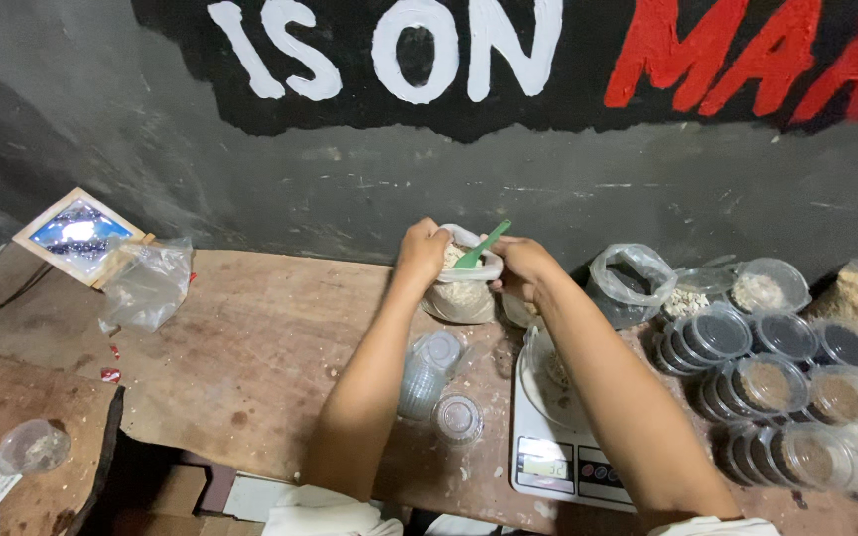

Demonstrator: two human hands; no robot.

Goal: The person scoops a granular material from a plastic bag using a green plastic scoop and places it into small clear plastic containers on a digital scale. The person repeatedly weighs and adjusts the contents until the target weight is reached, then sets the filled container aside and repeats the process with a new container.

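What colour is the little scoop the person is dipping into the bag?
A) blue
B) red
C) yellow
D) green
D: the scoop held by the right hand is green; it pokes into the open plastic bag of pale grainy stuff, whose rim the left hand holds.

A bag (459,293) stands at the back of the counter (250,347), against the wall, with a scoop (482,246) in its mouth. Before it lie stacked cups (427,372); a scale (558,437) sits to their right. Lidded tubs (772,387) lie right of the scale. A loose bag (146,283) lies far left.
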